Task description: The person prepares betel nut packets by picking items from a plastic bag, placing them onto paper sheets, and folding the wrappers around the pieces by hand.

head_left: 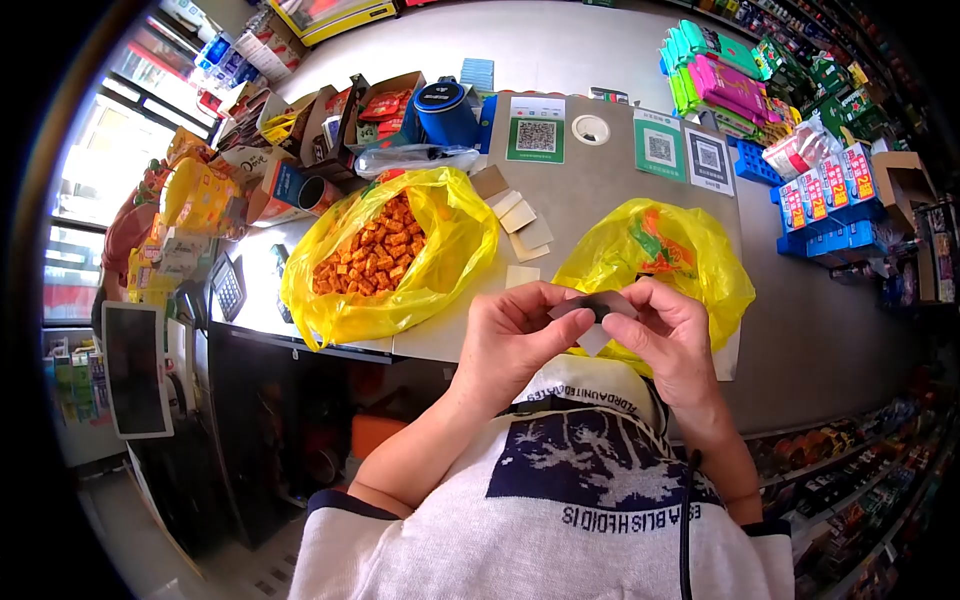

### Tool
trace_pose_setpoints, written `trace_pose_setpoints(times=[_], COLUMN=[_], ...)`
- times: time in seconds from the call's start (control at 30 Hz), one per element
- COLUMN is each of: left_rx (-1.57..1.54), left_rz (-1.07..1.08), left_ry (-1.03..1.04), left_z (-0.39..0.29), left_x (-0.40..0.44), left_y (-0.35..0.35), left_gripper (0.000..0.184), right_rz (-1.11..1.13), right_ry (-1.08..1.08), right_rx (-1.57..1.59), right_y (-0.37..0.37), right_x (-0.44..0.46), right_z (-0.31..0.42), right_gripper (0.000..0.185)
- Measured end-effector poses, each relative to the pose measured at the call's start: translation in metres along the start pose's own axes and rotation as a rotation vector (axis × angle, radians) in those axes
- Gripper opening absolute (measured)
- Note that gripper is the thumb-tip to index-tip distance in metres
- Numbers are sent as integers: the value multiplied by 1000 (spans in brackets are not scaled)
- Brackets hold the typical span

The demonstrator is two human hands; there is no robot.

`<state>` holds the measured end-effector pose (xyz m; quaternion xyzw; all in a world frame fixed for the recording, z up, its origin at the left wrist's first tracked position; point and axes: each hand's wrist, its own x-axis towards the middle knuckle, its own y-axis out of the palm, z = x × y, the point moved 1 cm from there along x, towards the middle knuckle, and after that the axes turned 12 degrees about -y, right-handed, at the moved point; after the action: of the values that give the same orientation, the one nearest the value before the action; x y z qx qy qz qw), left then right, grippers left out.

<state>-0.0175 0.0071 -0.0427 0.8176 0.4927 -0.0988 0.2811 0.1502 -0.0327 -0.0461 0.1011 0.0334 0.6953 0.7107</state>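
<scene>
Both hands meet in front of the chest, at the counter's near edge. My left hand pinches one side of a small thin sheet with a dark patch on it. The sheet's other side is between the fingers of my right hand. Behind my right hand an open yellow bag holds something red and green. To the left, another open yellow bag is filled with orange-brown pieces. Pale square sheets lie on the counter between the bags.
Printed code cards lie at the counter's far side. A blue canister and snack boxes stand at the back left. A calculator sits at the left. Blue-and-white cartons and colourful packs are at the right.
</scene>
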Motion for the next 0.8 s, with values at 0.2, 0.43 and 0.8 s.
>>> trace_pose_setpoints(times=[0.2,0.43,0.8], left_rx=[88,-286,-416], left_rz=[-10,116,219], left_ry=[20,-36,-41], left_z=[2,12,24], left_x=[1,11,15], left_y=[-1,-17,-8], left_gripper=[22,19,13], right_rz=[-4,-67,-62], right_ry=[72,141,92], right_rx=[47,294,185], right_y=[-1,-3,1], right_x=[1,3,3], right_z=[1,0,5], right_gripper=[15,15,15])
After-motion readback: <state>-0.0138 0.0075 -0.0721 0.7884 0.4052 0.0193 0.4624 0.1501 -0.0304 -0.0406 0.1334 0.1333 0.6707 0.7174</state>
